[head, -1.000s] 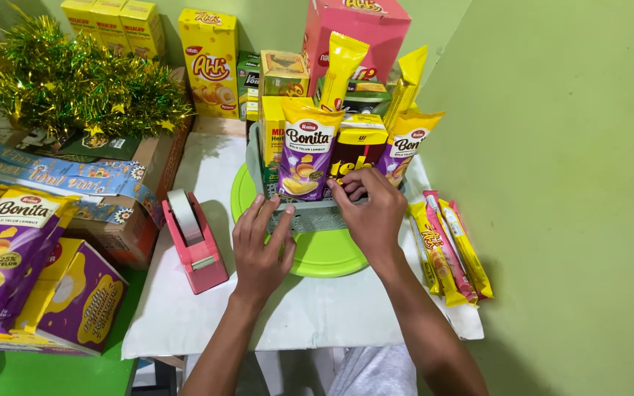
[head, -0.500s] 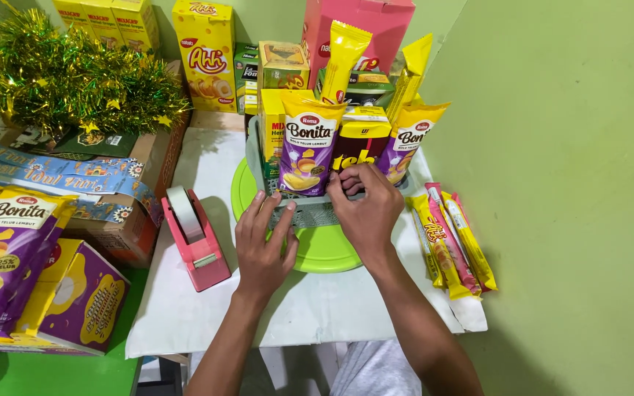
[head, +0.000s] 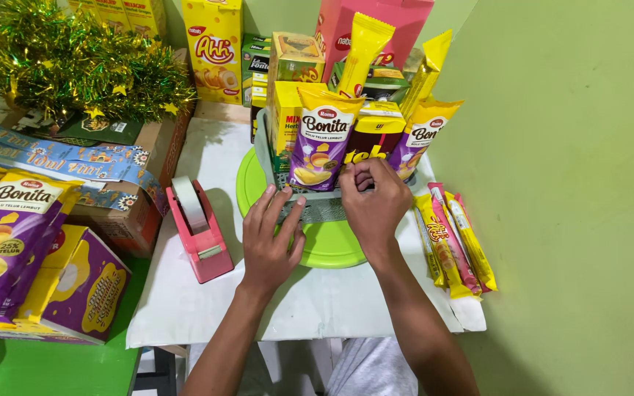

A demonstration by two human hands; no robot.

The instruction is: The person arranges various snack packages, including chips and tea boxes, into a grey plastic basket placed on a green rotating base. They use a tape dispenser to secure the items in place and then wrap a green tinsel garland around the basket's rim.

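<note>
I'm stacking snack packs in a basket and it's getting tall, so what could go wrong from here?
The upright purple snack pack leans at the basket front, so it may tip out if the right hand lets go. The basket sits on a round green plate, so pressure from the left hand might slide it.

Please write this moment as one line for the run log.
left hand: flat on grey basket front | right hand: pinching at purple snack pack base | basket on green plate | pink tape dispenser left

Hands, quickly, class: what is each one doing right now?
Left hand: open, fingers spread, resting on the grey basket front.
Right hand: fingers curled at the basket rim; what it pinches cannot be told.
</note>
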